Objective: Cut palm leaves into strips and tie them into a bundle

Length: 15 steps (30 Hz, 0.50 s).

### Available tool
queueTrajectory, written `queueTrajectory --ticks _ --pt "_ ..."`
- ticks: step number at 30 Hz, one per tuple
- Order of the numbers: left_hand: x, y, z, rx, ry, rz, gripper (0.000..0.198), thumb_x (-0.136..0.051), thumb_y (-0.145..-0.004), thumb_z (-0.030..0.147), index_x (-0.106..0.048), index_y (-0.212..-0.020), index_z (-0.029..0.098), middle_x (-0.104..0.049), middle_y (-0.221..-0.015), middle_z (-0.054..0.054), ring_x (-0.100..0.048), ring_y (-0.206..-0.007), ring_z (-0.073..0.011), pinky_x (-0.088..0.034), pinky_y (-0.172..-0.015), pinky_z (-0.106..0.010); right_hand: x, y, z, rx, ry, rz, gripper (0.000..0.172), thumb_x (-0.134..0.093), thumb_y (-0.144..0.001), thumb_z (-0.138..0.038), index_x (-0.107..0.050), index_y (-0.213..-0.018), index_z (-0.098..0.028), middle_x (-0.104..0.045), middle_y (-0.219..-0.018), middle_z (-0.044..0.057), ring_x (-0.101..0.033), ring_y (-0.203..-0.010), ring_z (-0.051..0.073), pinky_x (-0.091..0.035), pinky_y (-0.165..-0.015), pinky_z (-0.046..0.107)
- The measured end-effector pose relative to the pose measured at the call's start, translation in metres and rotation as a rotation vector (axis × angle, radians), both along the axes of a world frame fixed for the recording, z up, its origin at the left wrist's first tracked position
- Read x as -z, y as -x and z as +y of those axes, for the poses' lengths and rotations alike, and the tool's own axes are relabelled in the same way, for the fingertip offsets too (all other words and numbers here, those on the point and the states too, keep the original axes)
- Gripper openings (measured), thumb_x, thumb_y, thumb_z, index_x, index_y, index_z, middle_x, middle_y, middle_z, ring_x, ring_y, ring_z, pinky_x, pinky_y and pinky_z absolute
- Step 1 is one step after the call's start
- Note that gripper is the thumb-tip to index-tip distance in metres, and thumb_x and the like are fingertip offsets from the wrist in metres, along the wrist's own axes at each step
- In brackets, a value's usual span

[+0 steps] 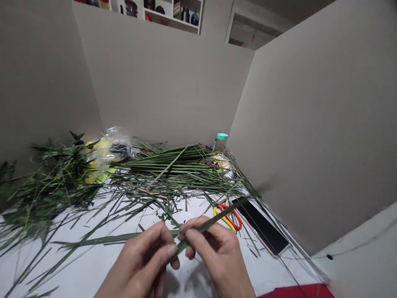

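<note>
My left hand (pixel 144 258) and my right hand (pixel 214 252) meet low in the middle of the view, with their fingertips pinching a narrow green palm leaf strip (pixel 214 219). The strip runs up and right past my right hand, and a longer strip (pixel 102 239) stretches left from my left hand. Red and yellow handled scissors (pixel 228 218) lie just beyond my right hand, with a black smartphone (pixel 262 227) to their right. A heap of cut leaf strips (pixel 164 159) lies further off.
Leafy green stems (pixel 52 176) and loose strips spread across the white table (pixel 93 265) on the left. A plastic bag (pixel 111 151) holding yellow items sits at the back, near a teal-lidded bottle (pixel 221 142). Beige partition walls (pixel 310 124) enclose the table. A red cloth (pixel 294 291) lies at the front edge.
</note>
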State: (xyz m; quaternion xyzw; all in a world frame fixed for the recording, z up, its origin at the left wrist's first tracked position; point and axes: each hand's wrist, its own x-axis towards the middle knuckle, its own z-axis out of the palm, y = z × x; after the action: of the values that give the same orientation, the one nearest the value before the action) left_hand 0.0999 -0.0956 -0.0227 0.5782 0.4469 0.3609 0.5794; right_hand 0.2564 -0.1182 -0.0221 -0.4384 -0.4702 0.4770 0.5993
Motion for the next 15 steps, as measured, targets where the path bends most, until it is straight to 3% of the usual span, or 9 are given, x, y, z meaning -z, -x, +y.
queueTrajectory --ticks 6,9,12,15 --pt "-0.013 -0.001 0.049 0.104 -0.054 -0.001 0.029 -0.061 -0.084 0.045 -0.055 -0.073 0.019 -0.063 -0.061 0.004 -0.040 -0.038 -0.0055 -0.028 -0.039 -0.017 -0.008 -0.005 0.037 -0.123 0.014 0.093 0.015 -0.067 -0.085 -0.030 -0.072 -0.085 -0.016 -0.070 -0.072 0.001 -0.063 -0.067 0.013 -0.051 -0.068 0.024" --pt "-0.009 -0.003 0.074 0.167 -0.092 0.036 0.028 -0.056 -0.086 0.045 -0.054 -0.072 0.020 -0.062 -0.059 0.003 -0.049 -0.041 -0.0099 -0.036 -0.043 -0.020 -0.002 -0.008 0.054 -0.074 0.026 0.109 0.019 -0.071 -0.081 -0.032 -0.070 -0.075 -0.014 -0.070 -0.066 0.002 -0.063 -0.062 0.013 -0.051 -0.065 0.023" --pt "-0.003 0.002 0.100 0.001 -0.422 0.304 0.027 -0.052 -0.088 0.041 -0.061 -0.074 0.019 -0.069 -0.070 -0.005 -0.065 -0.066 -0.0221 -0.050 -0.065 -0.033 0.012 -0.011 0.068 -0.004 0.062 0.163 0.025 -0.076 -0.076 -0.035 -0.065 -0.070 -0.013 -0.069 -0.063 0.002 -0.061 -0.055 0.011 -0.050 -0.057 0.021" --pt "0.003 0.007 0.113 -0.198 -0.667 0.469 0.031 -0.054 -0.086 0.037 -0.068 -0.106 0.017 -0.070 -0.114 -0.016 -0.058 -0.109 -0.0342 -0.042 -0.096 -0.048 0.027 -0.012 0.076 0.040 0.108 0.209 0.029 -0.077 -0.075 -0.040 -0.062 -0.071 -0.015 -0.068 -0.061 0.000 -0.060 -0.051 0.009 -0.050 -0.052 0.020"
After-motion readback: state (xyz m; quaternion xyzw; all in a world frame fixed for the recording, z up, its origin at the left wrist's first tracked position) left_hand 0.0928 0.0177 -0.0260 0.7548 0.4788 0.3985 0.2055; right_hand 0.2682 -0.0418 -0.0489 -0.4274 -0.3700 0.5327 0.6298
